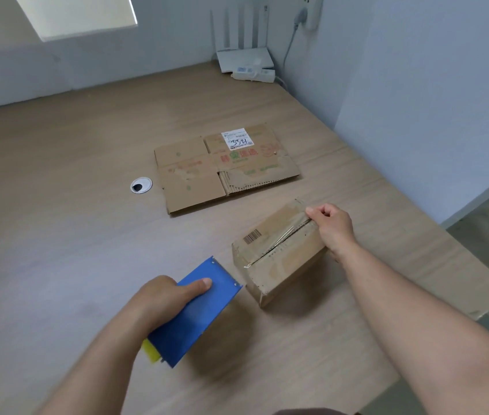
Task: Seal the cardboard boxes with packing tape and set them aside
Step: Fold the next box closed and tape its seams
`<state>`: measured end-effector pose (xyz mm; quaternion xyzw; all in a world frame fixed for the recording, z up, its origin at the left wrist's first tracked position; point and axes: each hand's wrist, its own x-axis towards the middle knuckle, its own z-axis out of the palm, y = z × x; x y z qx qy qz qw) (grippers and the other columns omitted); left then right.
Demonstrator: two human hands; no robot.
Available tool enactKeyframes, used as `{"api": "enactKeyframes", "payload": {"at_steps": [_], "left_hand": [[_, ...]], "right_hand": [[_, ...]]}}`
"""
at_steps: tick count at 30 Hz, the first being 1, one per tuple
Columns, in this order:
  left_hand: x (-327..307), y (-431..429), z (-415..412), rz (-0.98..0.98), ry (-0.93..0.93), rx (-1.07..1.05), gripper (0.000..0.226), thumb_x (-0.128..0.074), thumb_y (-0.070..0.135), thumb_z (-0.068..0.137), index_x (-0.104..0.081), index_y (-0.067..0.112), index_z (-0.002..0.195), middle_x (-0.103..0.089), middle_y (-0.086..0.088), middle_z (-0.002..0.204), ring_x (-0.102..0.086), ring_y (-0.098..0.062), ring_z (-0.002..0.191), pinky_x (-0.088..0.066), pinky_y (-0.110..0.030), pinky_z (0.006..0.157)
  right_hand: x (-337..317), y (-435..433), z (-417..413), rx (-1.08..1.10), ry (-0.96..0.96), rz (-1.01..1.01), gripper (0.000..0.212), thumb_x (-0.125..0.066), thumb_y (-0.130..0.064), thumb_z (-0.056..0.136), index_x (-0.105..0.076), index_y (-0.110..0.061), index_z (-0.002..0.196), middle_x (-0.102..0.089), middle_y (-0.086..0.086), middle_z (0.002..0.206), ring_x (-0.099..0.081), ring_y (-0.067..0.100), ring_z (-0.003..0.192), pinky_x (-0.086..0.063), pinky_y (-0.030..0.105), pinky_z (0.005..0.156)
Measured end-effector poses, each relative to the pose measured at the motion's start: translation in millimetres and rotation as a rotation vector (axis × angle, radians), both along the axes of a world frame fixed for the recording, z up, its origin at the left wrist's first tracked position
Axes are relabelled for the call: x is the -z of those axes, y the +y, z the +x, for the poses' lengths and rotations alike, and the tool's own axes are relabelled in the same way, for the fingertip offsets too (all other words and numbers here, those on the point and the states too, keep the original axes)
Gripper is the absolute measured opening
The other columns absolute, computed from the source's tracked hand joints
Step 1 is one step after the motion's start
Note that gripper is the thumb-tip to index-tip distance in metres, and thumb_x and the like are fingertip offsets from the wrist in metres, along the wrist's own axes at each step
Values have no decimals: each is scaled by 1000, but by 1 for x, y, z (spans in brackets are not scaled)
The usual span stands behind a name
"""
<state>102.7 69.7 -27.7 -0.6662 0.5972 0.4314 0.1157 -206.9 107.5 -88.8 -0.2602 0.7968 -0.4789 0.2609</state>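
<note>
So the small cardboard box (279, 253) sits on the wooden counter (57, 205), directly under the right hand (331, 226) and just right of the left hand (162, 298). Its top flaps are closed, and a strip of clear tape (285, 235) runs along the seam from the far end to the near end, looking a bit wrinkled. There's a barcode printed on the flap on the left-hand side of the seam.

The right hand is at the far end of the box, fingers pinched down on the tape where it goes over the edge. The left hand is clenched around a blue tape dispenser (195, 310), thumb flat on its top plate, with the toothed end pointing at the near corner of the box, close to it but I can't tell if it touches. A bit of yellow peeks out at the back of the dispenser, by the wrist.

Further out past both hands, a flattened cardboard box (195, 181) lies on the counter with a white label that has "3321" scrawled on it. Left of that is a round cable grommet (141, 185). Way back in the corner there's a white router (244, 59) and a power strip (253, 74).
</note>
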Motion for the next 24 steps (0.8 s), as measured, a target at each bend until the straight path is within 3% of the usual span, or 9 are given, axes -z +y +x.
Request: {"api": "enactKeyframes", "payload": {"at_steps": [6, 10, 14, 18, 22, 24], "left_hand": [[0, 9, -48, -362, -441, 398, 42, -43, 58, 90, -60, 20, 94, -53, 4, 79, -55, -16, 78, -41, -27, 66], [-10, 8, -52, -470, -422, 229, 45, -34, 56, 94, -55, 16, 95, -54, 1, 77, -58, -22, 76, -43, -27, 66], [-1, 14, -38, -535, -407, 133, 24, -34, 29, 98, -39, 13, 81, -58, -10, 95, -61, -30, 87, -47, -33, 78], [34, 21, -19, -594, -466, 68, 33, -33, 35, 100, -44, 6, 110, -65, -8, 97, -63, -29, 87, -40, -34, 73], [60, 35, -16, -588, -491, 92, 38, -33, 41, 100, -48, 8, 109, -67, -6, 101, -63, -26, 92, -38, -33, 75], [59, 33, -17, -556, -527, 34, 39, -33, 43, 99, -49, 10, 112, -66, -7, 108, -61, -26, 98, -38, -35, 84]], "right_hand": [[-1, 1, 1, 7, -21, 8, 25, -64, -24, 89, -55, -15, 68, -55, 1, 68, -48, 17, 67, -37, 28, 62], [-2, 3, 2, 13, -19, 37, 28, -60, -26, 91, -50, -16, 67, -53, -1, 68, -45, 15, 63, -35, 27, 56], [1, 9, 4, 29, -10, 43, 23, -58, -26, 92, -52, -12, 75, -53, 0, 70, -45, 14, 62, -35, 27, 56], [1, 11, 6, 28, -37, 31, 21, -57, -26, 92, -54, -12, 77, -54, 0, 71, -49, 19, 68, -37, 31, 62], [-1, 11, 6, 15, -14, 31, 20, -56, -25, 93, -54, -11, 79, -53, -1, 70, -50, 22, 71, -34, 29, 61], [-2, 11, 7, 15, -2, 40, 22, -55, -26, 94, -51, -13, 77, -52, -1, 70, -49, 22, 70, -32, 29, 58]]}}
